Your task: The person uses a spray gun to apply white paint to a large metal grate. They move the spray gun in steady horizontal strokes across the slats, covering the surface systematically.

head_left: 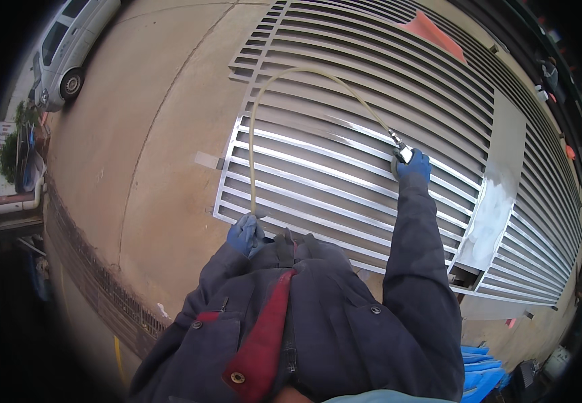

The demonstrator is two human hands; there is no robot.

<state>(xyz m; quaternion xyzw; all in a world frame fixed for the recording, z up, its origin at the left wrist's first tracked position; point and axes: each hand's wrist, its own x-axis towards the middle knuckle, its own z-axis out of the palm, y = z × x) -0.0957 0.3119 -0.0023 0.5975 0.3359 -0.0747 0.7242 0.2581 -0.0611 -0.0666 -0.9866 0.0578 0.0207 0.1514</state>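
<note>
I see my gloved right hand (412, 165) fisted around a small metal nozzle (400, 149) over the slatted steel gate (345, 154), its pale hose (254, 134) arcing back to my left hand (245, 234), fingers curled on it.

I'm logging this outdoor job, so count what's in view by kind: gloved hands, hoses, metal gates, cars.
Blue-gloved hands: 2, left hand and right hand
Pale hose: 1
Slatted metal gate lying flat: 1
Silver car: 1
Total: 5
</note>
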